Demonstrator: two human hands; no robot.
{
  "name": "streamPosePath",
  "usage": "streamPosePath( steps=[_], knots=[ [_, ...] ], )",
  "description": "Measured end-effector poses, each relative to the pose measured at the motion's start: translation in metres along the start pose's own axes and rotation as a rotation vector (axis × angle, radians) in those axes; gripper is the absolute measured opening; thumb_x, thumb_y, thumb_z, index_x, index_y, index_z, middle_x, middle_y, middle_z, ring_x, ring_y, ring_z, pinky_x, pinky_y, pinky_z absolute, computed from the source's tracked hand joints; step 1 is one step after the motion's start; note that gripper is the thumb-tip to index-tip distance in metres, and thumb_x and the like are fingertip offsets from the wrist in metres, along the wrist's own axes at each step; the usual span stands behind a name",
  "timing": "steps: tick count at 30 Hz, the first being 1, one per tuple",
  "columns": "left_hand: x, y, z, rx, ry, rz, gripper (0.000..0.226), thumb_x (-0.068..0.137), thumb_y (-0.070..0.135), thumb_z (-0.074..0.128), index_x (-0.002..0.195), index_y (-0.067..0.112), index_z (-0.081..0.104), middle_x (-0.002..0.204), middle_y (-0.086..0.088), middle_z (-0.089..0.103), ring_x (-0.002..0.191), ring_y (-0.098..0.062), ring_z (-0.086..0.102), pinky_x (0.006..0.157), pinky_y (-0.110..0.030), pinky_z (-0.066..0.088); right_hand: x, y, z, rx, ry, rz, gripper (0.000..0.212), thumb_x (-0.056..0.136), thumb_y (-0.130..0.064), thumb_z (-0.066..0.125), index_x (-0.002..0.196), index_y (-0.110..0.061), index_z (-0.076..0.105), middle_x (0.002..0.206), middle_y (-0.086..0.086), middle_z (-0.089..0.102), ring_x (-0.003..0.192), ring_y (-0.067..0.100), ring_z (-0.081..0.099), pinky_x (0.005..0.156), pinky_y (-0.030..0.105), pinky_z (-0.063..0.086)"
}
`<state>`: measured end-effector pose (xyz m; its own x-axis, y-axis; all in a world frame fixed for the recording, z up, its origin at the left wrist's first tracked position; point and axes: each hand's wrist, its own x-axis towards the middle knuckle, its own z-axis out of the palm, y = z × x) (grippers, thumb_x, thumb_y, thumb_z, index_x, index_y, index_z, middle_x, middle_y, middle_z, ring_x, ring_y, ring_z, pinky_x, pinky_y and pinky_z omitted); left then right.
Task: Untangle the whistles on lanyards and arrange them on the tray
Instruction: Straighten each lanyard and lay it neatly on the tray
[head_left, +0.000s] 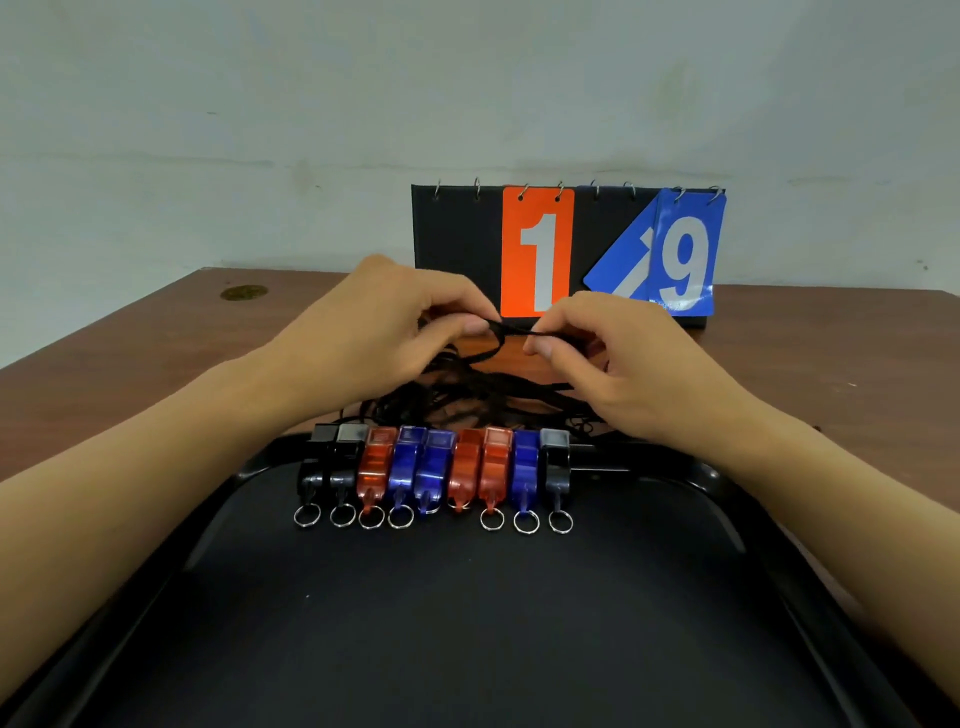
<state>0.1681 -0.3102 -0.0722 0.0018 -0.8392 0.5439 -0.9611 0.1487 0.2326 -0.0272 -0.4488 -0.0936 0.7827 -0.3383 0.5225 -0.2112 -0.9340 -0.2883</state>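
Black cords (488, 395): tangled heap on bench (130, 353) just behind tray (467, 623). Judged thin, limp, light; snag-prone, no stiffness to push. Best hold: pinch single strand near knot, tease loop open, no yanking.

Left hand (384, 332) grip: pinches raised strand. Right hand (618, 358) grip: pinches same strand, close by.

Whistles (436, 467): nine, row at tray's far edge, rings toward viewer. Hard plastic, light, likely slide easily.

Scoreboard (566, 249) behind.
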Motion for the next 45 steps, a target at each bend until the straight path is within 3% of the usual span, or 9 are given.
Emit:
streamPosePath(
  steps=[5, 14, 17, 26, 30, 34, 37, 40, 45],
  knots=[
    [0.004, -0.012, -0.004, -0.047, 0.086, -0.06, 0.013, 0.1, 0.021, 0.065, 0.103, 0.033, 0.066, 0.085, 0.024, 0.07, 0.089, 0.013, 0.066, 0.08, -0.004, 0.047, -0.001, -0.001, -0.005, 0.065, -0.07, 0.007, 0.022, 0.105, -0.035, 0.05, 0.095, -0.028, 0.068, 0.073, -0.015, 0.061, 0.075, 0.001, 0.058, 0.065, 0.011, 0.041],
    [-0.003, -0.072, -0.014, -0.132, 0.228, -0.428, 0.009, 0.104, 0.019, 0.059, 0.11, 0.016, 0.065, 0.089, 0.014, 0.077, 0.076, -0.007, 0.07, 0.069, -0.007, 0.05, 0.005, 0.045, -0.037, 0.017, 0.123, 0.209, 0.038, 0.107, -0.032, 0.042, 0.08, -0.02, 0.066, 0.057, 0.003, 0.055, 0.05, 0.01, 0.038, 0.049, 0.02, 0.029],
    [-0.006, -0.081, -0.016, -0.326, 0.23, -0.526, 0.013, 0.103, 0.026, 0.062, 0.11, 0.017, 0.069, 0.087, 0.007, 0.079, 0.081, -0.012, 0.068, 0.077, -0.025, 0.057, 0.006, 0.055, -0.035, 0.003, 0.161, 0.243, 0.037, 0.106, -0.034, 0.044, 0.08, -0.022, 0.068, 0.067, 0.014, 0.061, 0.05, 0.01, 0.037, 0.051, 0.02, 0.03],
    [-0.009, -0.1, -0.026, -1.015, 0.316, -0.789, 0.015, 0.105, 0.022, 0.058, 0.107, 0.012, 0.069, 0.112, -0.003, 0.077, 0.084, -0.008, 0.063, 0.069, -0.023, 0.058, 0.001, 0.069, -0.032, -0.033, 0.262, 0.377, 0.036, 0.106, -0.034, 0.049, 0.081, -0.017, 0.069, 0.05, -0.012, 0.049, 0.053, 0.004, 0.049, 0.051, 0.01, 0.034],
    [-0.01, -0.093, -0.031, -1.648, 0.308, -0.788, 0.016, 0.103, 0.017, 0.053, 0.088, 0.019, 0.057, 0.13, -0.008, 0.074, 0.123, -0.019, 0.068, 0.094, -0.033, 0.055, -0.002, 0.074, -0.031, -0.031, 0.27, 0.443, 0.044, 0.104, -0.046, 0.046, 0.081, -0.014, 0.066, 0.069, 0.003, 0.067, 0.07, 0.022, 0.064, 0.067, 0.032, 0.05],
    [-0.007, -0.08, -0.034, -1.898, 0.359, -0.71, 0.023, 0.108, 0.011, 0.042, 0.09, 0.014, 0.056, 0.109, -0.006, 0.078, 0.116, -0.026, 0.074, 0.103, -0.047, 0.053, -0.002, 0.07, -0.032, 0.048, 0.328, 0.478, 0.048, 0.104, -0.049, 0.045, 0.082, -0.012, 0.065, 0.075, 0.001, 0.072, 0.069, 0.011, 0.062, 0.064, 0.029, 0.045],
    [-0.006, -0.083, -0.034, -1.808, 0.317, -0.694, 0.02, 0.107, 0.013, 0.044, 0.089, 0.013, 0.051, 0.07, 0.001, 0.053, 0.075, -0.016, 0.068, 0.089, -0.043, 0.062, 0.004, 0.064, -0.036, 0.373, 0.389, 0.486, 0.042, 0.106, -0.042, 0.045, 0.09, -0.007, 0.061, 0.075, -0.002, 0.071, 0.07, 0.002, 0.068, 0.065, 0.012, 0.047],
    [-0.004, -0.083, -0.028, -1.57, 0.249, -0.667, 0.028, 0.108, 0.014, 0.044, 0.08, 0.017, 0.046, 0.068, 0.004, 0.034, 0.057, -0.011, 0.037, 0.079, -0.033, 0.06, 0.007, 0.056, -0.038, 0.764, 0.405, 0.443, 0.034, 0.108, -0.037, 0.042, 0.085, -0.015, 0.053, 0.065, -0.003, 0.055, 0.067, 0.007, 0.07, 0.067, 0.014, 0.054],
    [-0.009, -0.073, -0.012, -0.203, -0.047, -0.331, 0.012, 0.108, 0.034, 0.05, 0.101, 0.025, 0.055, 0.071, 0.008, 0.06, 0.064, -0.007, 0.054, 0.074, -0.03, 0.049, 0.009, 0.049, -0.026, 0.704, 0.197, 0.41, 0.034, 0.107, -0.044, 0.041, 0.091, -0.016, 0.052, 0.074, -0.001, 0.044, 0.067, 0.013, 0.054, 0.067, 0.028, 0.056]
  ],
)
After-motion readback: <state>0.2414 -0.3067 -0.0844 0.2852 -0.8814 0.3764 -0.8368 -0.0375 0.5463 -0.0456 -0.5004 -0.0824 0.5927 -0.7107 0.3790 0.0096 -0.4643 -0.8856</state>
